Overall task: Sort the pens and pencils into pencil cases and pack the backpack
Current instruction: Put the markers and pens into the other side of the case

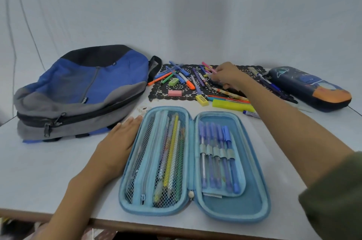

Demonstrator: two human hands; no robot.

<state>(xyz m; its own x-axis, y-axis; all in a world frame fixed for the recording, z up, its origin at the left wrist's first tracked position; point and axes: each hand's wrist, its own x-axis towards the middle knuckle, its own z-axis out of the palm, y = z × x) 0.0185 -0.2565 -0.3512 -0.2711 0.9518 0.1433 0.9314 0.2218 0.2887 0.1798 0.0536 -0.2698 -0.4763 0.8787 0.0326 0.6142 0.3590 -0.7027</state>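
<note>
A light blue pencil case (252, 208) lies open near the table's front edge. Its left mesh pocket holds several pencils (171, 153) and its right half holds several blue pens (219, 153) in loops. My left hand (119, 142) rests flat on the table against the case's left side. My right hand (227, 76) reaches to the far pile of loose pens and markers (182, 77) on a black lace mat (156, 93), fingers pinched on a pink pen (209, 67). A blue and grey backpack (82, 91) lies zipped at the left. A dark space-print pencil case (311, 89) lies shut at the far right.
On the mat lie a pink eraser (175, 93), a green eraser (173, 82), a yellow eraser (202, 100) and a yellow highlighter (233, 105). A small tube (251, 114) lies just off the mat. A white backdrop stands behind the table.
</note>
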